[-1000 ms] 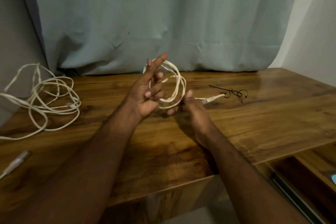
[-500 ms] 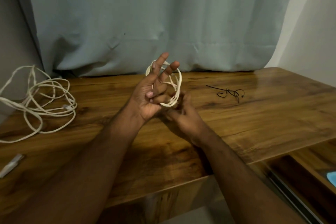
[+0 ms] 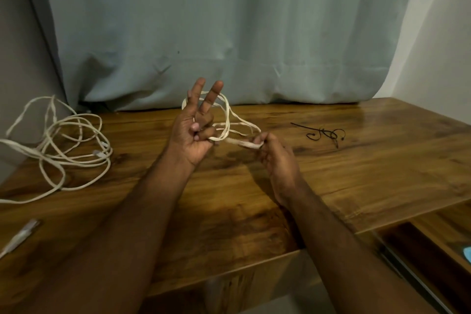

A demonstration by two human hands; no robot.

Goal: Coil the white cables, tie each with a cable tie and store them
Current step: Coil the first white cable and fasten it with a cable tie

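- Coil [image 3: 224, 120] of white cable is held upright above the counter [image 3: 331, 176], looped behind the raised left hand [image 3: 193, 132]; two fingers [image 3: 197, 92] are straight and spread, the lower ones curled in on the strands with the thumb.
- Right hand [image 3: 276, 158] is seen pinching the free end [image 3: 248, 144] of the same cable, plug end apparently between thumb and fingertips, just beside the coil's lower edge.
- Step judged: last turn being laid in; coiling near done, tying not begun.
- Tail should be fed around the loop with light tension, so turns lie flat and equal; slack in the outer strand is best taken up first.
- Loops are to be kept clamped by the curled left fingers until the black cable tie [image 3: 325, 134], lying well apart on the right, is brought over.
- Second cable [image 3: 63, 145] lies loose and tangled at far left, uncoiled; a loose plug [image 3: 21, 236] lies near the front edge.
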